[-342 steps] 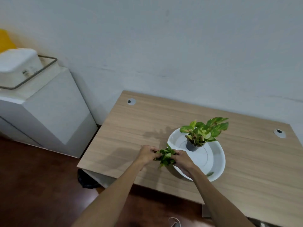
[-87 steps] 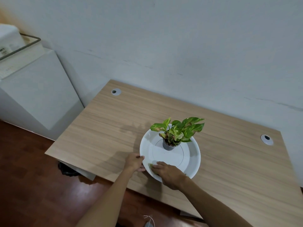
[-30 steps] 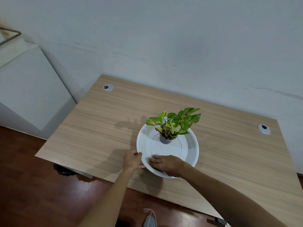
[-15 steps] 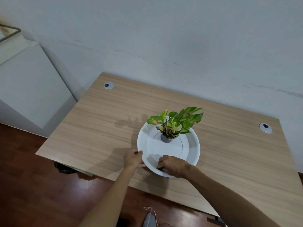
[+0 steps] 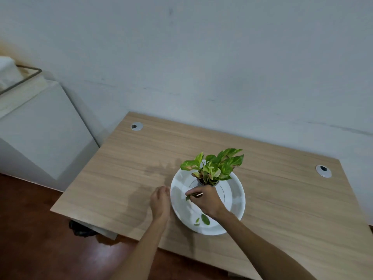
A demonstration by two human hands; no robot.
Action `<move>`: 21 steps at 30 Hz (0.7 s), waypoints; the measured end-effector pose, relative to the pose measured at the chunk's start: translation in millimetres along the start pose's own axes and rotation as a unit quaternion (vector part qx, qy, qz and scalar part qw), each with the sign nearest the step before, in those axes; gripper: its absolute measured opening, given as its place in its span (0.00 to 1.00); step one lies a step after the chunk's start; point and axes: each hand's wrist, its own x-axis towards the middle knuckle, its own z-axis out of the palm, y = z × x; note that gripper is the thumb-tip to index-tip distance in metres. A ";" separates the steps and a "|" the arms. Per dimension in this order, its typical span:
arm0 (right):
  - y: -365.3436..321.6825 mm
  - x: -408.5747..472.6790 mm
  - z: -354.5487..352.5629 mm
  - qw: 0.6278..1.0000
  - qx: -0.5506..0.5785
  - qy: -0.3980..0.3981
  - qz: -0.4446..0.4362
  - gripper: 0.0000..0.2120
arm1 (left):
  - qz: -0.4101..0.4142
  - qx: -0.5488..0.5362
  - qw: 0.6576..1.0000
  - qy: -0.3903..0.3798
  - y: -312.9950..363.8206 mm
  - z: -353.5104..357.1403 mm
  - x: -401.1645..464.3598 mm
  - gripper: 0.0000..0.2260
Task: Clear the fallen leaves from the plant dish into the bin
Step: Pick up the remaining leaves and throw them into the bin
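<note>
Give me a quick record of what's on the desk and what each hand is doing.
desk: wooden desk by a white wall
dish: white dish near the front edge
plant: small potted plant standing in the dish
loose leaves: leaves lying in the dish's near part
right hand: right hand over the dish, fingers pinching a leaf
left hand: left hand at the dish's left rim

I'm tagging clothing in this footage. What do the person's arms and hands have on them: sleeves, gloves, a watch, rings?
Nothing worn shows. Both forearms are bare from the bottom edge of the picture up to the wrists, with no sleeve cuffs in view. The left hand and right hand have no gloves, and no watch, bracelet or ring can be made out. Above the forearms is out of frame.
</note>
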 end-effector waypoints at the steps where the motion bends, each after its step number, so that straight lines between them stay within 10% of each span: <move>1: -7.8 1.9 1.4 1.000 0.019 0.006 -0.005 0.10 | -0.013 -0.052 0.998 -0.025 6.6 5.6 -1.8 0.14; 10: -45.1 9.0 17.7 0.996 -0.007 -0.055 -0.066 0.13 | -0.245 -0.433 0.826 -0.266 7.2 18.9 -5.7 0.21; 21: -40.7 0.5 12.6 0.969 -0.139 -0.143 -0.147 0.16 | -0.245 -0.466 0.810 -0.258 -15.8 15.1 1.1 0.20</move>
